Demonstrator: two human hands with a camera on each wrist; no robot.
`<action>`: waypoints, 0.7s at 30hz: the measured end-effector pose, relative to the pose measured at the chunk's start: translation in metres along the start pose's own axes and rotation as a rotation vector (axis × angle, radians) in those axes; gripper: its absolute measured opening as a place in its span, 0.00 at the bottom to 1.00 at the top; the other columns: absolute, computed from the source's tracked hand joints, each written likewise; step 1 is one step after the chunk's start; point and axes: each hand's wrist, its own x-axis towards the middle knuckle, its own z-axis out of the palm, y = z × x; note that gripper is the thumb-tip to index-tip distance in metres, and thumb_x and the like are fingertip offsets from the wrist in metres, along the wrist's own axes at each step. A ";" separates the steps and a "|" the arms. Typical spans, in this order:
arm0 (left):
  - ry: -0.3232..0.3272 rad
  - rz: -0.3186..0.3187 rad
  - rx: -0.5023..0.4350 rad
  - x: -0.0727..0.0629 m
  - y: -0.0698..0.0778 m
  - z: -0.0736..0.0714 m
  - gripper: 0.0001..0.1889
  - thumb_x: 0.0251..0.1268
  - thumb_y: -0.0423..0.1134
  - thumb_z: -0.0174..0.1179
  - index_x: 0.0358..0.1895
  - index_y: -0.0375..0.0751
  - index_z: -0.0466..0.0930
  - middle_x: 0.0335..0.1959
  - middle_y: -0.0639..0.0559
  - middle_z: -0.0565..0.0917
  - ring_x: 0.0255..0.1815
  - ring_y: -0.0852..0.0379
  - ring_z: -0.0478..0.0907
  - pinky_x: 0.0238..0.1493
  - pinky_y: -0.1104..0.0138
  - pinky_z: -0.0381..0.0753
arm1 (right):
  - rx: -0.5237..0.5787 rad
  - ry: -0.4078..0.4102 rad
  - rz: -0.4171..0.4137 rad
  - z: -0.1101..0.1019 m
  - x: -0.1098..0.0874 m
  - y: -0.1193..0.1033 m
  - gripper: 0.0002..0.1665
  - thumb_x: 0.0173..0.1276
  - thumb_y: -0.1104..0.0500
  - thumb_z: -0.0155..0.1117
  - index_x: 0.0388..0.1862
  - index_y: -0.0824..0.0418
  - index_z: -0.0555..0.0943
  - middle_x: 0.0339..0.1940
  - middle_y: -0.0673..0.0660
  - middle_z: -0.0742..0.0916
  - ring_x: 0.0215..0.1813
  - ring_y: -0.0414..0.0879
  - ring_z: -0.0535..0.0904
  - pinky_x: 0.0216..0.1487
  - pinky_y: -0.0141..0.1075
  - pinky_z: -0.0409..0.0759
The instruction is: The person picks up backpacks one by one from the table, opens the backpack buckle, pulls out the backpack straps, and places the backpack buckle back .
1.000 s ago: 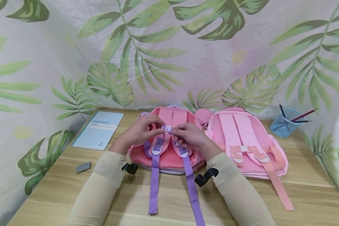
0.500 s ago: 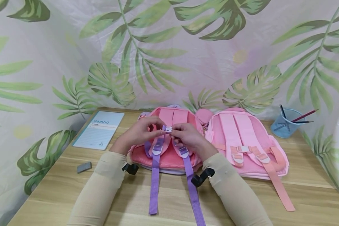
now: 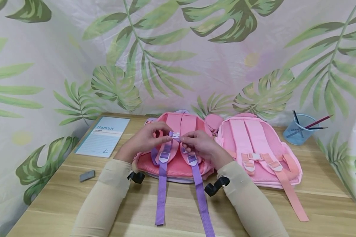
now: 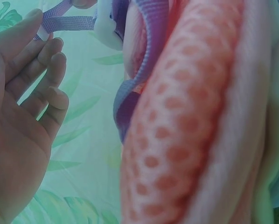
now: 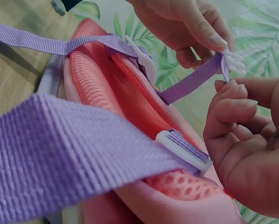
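A small white plastic buckle (image 3: pixel 176 135) on purple webbing is held up over the red mesh back of a pink backpack (image 3: pixel 149 164). My left hand (image 3: pixel 149 136) pinches the buckle between thumb and index finger, its other fingers loosely bent in the left wrist view. In the right wrist view the buckle's prongs (image 5: pixel 234 63) point away from the purple strap (image 5: pixel 195 79). My right hand (image 3: pixel 200 143) pinches the webbing's end right at the buckle, thumb against index finger. Two white strap adjusters (image 3: pixel 164 157) with long purple tails lie below the hands.
A second pink backpack (image 3: pixel 262 138) with a fastened chest buckle lies to the right. Behind it stands a blue mesh cup (image 3: pixel 298 133) of pencils. A notebook (image 3: pixel 102 136) and a grey eraser (image 3: pixel 87 175) are on the left of the wooden table (image 3: pixel 56 204).
My right hand went slightly left onto the buckle, then drew back right to the webbing's end. My left hand has stayed nearly still, and the buckle has turned a little.
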 end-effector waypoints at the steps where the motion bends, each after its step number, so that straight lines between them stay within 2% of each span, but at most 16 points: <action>1: 0.001 0.000 -0.001 0.000 0.000 0.000 0.08 0.73 0.38 0.72 0.52 0.46 0.88 0.47 0.53 0.90 0.44 0.54 0.78 0.47 0.62 0.77 | -0.001 0.003 -0.005 0.000 0.000 0.000 0.15 0.86 0.64 0.55 0.58 0.76 0.78 0.25 0.50 0.80 0.25 0.38 0.72 0.23 0.27 0.68; 9: 0.007 0.000 -0.011 0.000 -0.002 0.001 0.09 0.73 0.37 0.72 0.52 0.45 0.88 0.46 0.53 0.89 0.44 0.53 0.78 0.48 0.63 0.77 | 0.003 0.015 -0.038 0.004 0.001 0.000 0.12 0.86 0.64 0.55 0.54 0.74 0.79 0.26 0.51 0.80 0.25 0.39 0.71 0.23 0.27 0.68; 13: 0.007 0.013 -0.019 0.001 -0.003 0.001 0.08 0.72 0.36 0.72 0.51 0.45 0.88 0.46 0.53 0.89 0.43 0.54 0.78 0.47 0.63 0.78 | 0.015 0.011 -0.045 0.007 0.003 -0.001 0.08 0.85 0.65 0.55 0.47 0.68 0.80 0.25 0.51 0.80 0.24 0.39 0.71 0.22 0.27 0.67; 16: 0.002 0.031 -0.029 0.001 -0.002 0.002 0.08 0.72 0.35 0.72 0.50 0.44 0.88 0.45 0.52 0.89 0.43 0.54 0.78 0.46 0.63 0.78 | 0.021 0.005 -0.056 0.009 0.004 -0.002 0.09 0.85 0.66 0.54 0.43 0.64 0.80 0.25 0.52 0.80 0.24 0.40 0.71 0.22 0.28 0.67; 21: -0.002 0.043 -0.029 0.002 -0.002 0.004 0.07 0.72 0.35 0.72 0.49 0.44 0.88 0.45 0.53 0.89 0.42 0.55 0.77 0.45 0.65 0.77 | 0.029 -0.003 -0.061 0.010 0.004 -0.002 0.09 0.84 0.67 0.54 0.41 0.65 0.79 0.26 0.52 0.80 0.25 0.41 0.71 0.23 0.28 0.68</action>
